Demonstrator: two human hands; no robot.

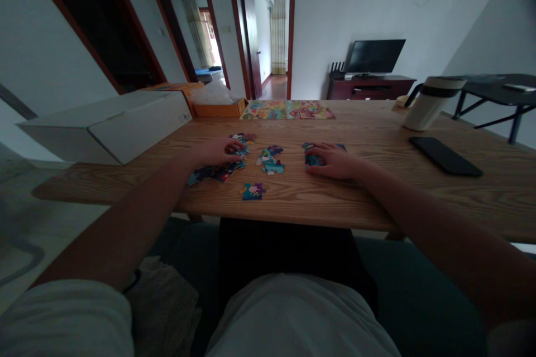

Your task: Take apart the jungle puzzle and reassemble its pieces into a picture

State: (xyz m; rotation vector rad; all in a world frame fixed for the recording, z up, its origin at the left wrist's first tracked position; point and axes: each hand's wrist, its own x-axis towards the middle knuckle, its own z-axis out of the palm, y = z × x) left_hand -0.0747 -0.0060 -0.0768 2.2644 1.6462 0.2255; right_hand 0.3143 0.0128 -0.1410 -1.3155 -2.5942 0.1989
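Colourful jigsaw pieces lie in small clusters on a wooden table [377, 195]. My left hand [218, 152] rests on the left cluster of pieces [221, 170], fingers curled and pinching a piece at its fingertips. My right hand [333, 160] lies over another small group of pieces [312, 159], fingers bent down onto them. Between the hands sits a loose cluster [271, 159], and one joined bit [253, 191] lies nearer the table's front edge.
A long white cardboard box [125, 122] lies at the left. An orange box [218, 105] and two picture cards [288, 110] sit at the back. A white jug [431, 103] and a black phone [444, 155] are on the right.
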